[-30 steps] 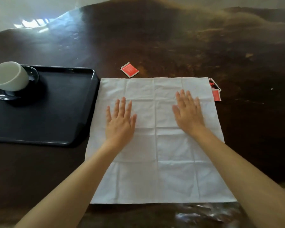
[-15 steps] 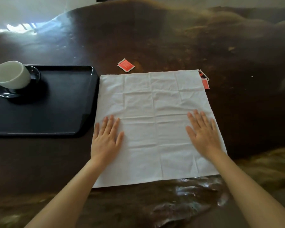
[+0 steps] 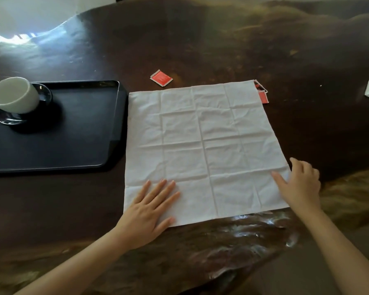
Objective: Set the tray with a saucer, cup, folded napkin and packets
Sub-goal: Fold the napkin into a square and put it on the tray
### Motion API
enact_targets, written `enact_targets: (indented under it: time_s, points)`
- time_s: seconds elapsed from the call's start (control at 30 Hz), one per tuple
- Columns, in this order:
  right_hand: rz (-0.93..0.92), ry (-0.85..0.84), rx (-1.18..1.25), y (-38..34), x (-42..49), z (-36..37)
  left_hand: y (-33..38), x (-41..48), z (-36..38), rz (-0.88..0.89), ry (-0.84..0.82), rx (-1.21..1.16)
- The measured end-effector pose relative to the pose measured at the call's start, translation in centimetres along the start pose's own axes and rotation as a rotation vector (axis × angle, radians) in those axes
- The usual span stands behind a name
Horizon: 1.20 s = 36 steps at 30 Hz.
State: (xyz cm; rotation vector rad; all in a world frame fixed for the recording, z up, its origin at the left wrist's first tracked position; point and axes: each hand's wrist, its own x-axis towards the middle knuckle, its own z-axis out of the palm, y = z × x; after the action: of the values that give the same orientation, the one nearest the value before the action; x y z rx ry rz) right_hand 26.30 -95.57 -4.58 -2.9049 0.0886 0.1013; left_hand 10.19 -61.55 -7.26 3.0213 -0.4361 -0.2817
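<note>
Drawn back along the napkin [image 3: 205, 145] to its near corners: left hand [image 3: 146, 211] flat, right hand [image 3: 300, 186] half-curled.

- The left hand [image 3: 147, 211] is bare, with slim, smooth fingers [image 3: 156, 191].
- Its nails [image 3: 172, 220] look short and plain, without visible paint.
- The left forearm [image 3: 73, 267] is bare and slender along all of its visible length, from the wrist to where it leaves view past the near edge of the surface.
- The right hand [image 3: 300, 186] is bare as well; its outline is slightly blurred, so the nails cannot be made out.
- The right forearm [image 3: 339, 248] is likewise bare and slender from the wrist to the frame's edge.
- Only hands and forearms show of the person.
</note>
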Motion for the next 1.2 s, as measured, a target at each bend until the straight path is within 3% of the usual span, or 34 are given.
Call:
enact_targets:
  time_s: [0.17, 0.27, 0.53, 0.63, 0.7, 0.73, 0.83, 0.9, 1.0, 1.1, 1.2]
  points:
    - [0.228, -0.237, 0.285, -1.5, 2.4, -1.8, 0.3, 0.0, -0.7, -0.024, 0.010, -0.048]
    - [0.264, -0.264, 0.387, -2.4, 3.7, -3.2, 1.1, 1.9, -2.3, -0.075, 0.071, -0.143]
    - [-0.207, 0.185, 0.190, -11.5, 2.2, -4.5, 1.4, 8.9, -1.1, -0.110, 0.022, -0.038]
    - [-0.346, 0.222, 0.127, -16.7, 0.7, -5.0, 1.3, 8.8, -0.7, -0.083, 0.038, -0.095]
    - [-0.453, 0.193, 0.097, -19.8, -0.6, -4.9, 1.1, 9.1, -1.5, -0.095, 0.047, -0.272]
    - [-0.505, 0.167, 0.075, -21.0, -1.2, -4.6, 0.8, 9.3, -2.4, -0.135, 0.023, -0.477]
    - [-0.593, 0.068, 0.084, -23.7, -3.3, -3.4, -1.4, 9.7, -5.6, -0.466, 0.167, -1.466]
    - [-0.627, 0.021, 0.129, -24.7, -4.8, -2.5, -4.0, 10.3, -6.8, -0.638, 0.271, -1.801]
    - [-0.620, -0.115, 0.225, -25.1, -7.1, -1.1, -7.5, 11.6, -8.3, -0.809, 0.287, -1.919]
    - [-0.524, -0.247, 0.310, -24.9, -9.5, -0.1, -9.7, 13.2, -9.1, -0.968, 0.290, -1.757]
    - [-0.431, -0.312, 0.315, -24.1, -11.5, 1.0, -11.1, 14.7, -9.5, -1.007, 0.280, -1.632]
